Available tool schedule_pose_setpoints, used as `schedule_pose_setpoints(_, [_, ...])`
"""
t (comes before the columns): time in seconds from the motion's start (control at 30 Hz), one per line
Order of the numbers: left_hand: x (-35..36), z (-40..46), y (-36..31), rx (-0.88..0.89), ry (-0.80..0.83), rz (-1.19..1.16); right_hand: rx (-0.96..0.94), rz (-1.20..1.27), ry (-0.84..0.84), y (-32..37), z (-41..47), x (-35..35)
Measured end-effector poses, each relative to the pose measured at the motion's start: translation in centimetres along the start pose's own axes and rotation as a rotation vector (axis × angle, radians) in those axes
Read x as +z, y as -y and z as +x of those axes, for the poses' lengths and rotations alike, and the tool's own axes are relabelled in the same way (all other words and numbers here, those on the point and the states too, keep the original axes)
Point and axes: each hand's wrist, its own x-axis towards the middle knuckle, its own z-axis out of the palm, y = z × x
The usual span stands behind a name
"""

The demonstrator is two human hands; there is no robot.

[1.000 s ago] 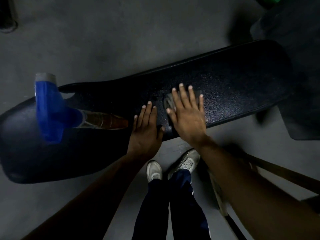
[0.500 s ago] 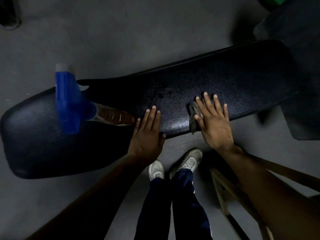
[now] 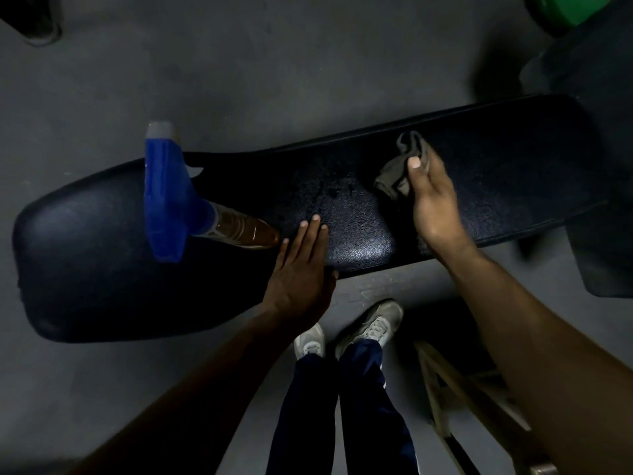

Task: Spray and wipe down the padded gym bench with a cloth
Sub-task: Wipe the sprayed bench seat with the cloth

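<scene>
From the head view, the black padded bench runs across the frame from lower left to upper right over a grey floor. A spray bottle with a blue trigger head and clear amber-tinted body stands on the bench's left half, near its far edge, just left of the left hand. Below the bench's near edge are two pale sneakers and dark blue trouser legs. A tan wooden frame stands on the floor at lower right, partly behind the right forearm. A dark bulky object sits past the bench's right end, with something green cut off at the top right corner.

The left hand lies flat, palm down, on the bench's near edge, fingers straight and together, thumb hooked over the edge; its grip is relaxed and holds nothing. The right hand is over the bench's right half, thumb up, its grip closed on a crumpled grey-brown cloth, which bunches out to the left of the thumb. Whether the cloth touches the padding cannot be told.

The light is dim; the bench's right end blends into the dark object, and the right hand's fingers are hidden under the cloth.
</scene>
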Motion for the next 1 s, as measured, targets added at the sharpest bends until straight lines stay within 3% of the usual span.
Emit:
schedule_pose_setpoints(0.17, [0.5, -0.1, 0.0, -0.013, -0.018, 0.024, -0.199, -0.644, 0.087, 0.0, 1.8, 3.8])
schedule_pose_setpoints(0.43, [0.6, -0.4, 0.1, 0.002, -0.026, -0.002, -0.544, -1.216, 0.419, -3.6, -2.0, 1.2])
schedule_pose_setpoints(0.6, [0.4, -0.2, -0.3, -0.002, -0.022, -0.024, -0.298, -1.198, 0.263, -3.5, -0.9, -3.0])
schedule_pose_setpoints(0.77, [0.5, -0.1, -0.5, -0.034, -0.032, -0.037, -0.097, -1.019, 0.114, -0.5, 4.1, 1.0])
schedule_pose_setpoints(1.0, [0.4, 0.0, -1.3, -0.060, -0.029, -0.028, -0.436, -1.149, 0.462, 0.7, 3.1, 7.9])
